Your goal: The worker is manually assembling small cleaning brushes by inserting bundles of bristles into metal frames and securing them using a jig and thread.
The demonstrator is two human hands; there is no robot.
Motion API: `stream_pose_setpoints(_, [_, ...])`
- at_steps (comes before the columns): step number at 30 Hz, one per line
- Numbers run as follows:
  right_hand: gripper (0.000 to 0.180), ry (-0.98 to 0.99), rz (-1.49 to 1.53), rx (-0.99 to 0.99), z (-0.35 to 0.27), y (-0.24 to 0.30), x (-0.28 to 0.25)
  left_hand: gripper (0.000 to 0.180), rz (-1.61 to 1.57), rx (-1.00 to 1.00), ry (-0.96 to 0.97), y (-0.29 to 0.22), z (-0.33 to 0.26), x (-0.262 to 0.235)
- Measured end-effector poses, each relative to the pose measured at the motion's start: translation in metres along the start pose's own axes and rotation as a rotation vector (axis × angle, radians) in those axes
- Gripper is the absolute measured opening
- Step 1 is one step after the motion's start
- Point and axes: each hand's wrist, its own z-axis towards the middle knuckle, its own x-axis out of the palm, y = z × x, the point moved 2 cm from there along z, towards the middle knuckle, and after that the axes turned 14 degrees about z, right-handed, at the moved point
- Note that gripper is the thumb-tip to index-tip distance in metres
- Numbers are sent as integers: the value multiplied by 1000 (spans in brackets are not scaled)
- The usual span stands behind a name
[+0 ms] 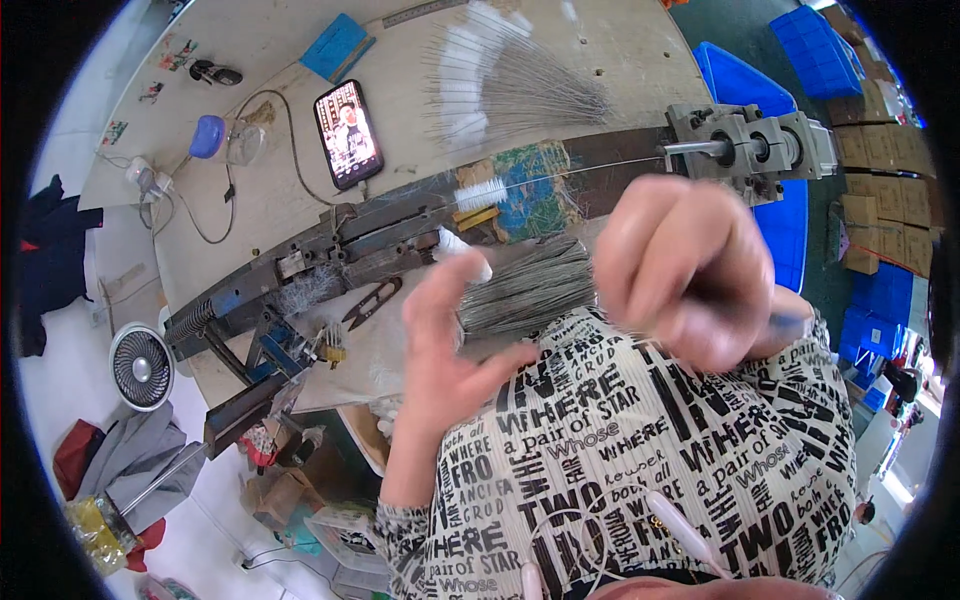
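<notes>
My left hand (437,355) is held over the bench's near side, thumb and fingers apart, with a white wrap at a fingertip. Close to it lies a bundle of thin grey metal wires (530,287). My right hand (690,270) is raised to the right of the bundle, fingers curled closed and blurred; anything inside is hidden. Beyond the hands, a small brush with white bristles (482,195) lies along the metal rail, its twisted wire stem reaching to the metal spindle (700,148) at the right. Black thread snips (372,303) lie left of my left hand.
Many thin wire brushes (500,85) are fanned across the far bench. A lit phone (348,135) lies at the left with a cable. A blue-handled clamp (268,345) sits at the near left, a small fan (141,367) beyond it. Blue bins (780,240) stand right of the bench.
</notes>
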Motion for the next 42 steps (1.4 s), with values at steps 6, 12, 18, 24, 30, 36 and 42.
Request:
stream_pose_setpoints(6, [24,29,-593,117,-6,-61,5,40,-296,-438,29,52,-42,-12])
stream_pose_setpoints(12, [39,72,-364,1022,-45,-152,14,59,-330,-258,37,28,-19,0])
stream_pose_setpoints(18, [22,247,-1318,116,-5,-43,-33,32,-188,-265,122,29,-6,-5])
stream_pose_setpoints(24, [6,475,-1545,380,-28,-36,-68,31,-254,-295,31,29,-7,4])
stream_pose_setpoints(30, [7,503,-1357,710,-9,-56,-82,21,-192,-368,10,27,-10,-6])
stream_pose_setpoints(36, [18,423,-1448,424,11,-51,-87,16,-101,-399,39,22,-11,-11])
stream_pose_setpoints(42, [16,351,-1373,375,12,-93,-123,6,320,-70,207,-6,28,2])
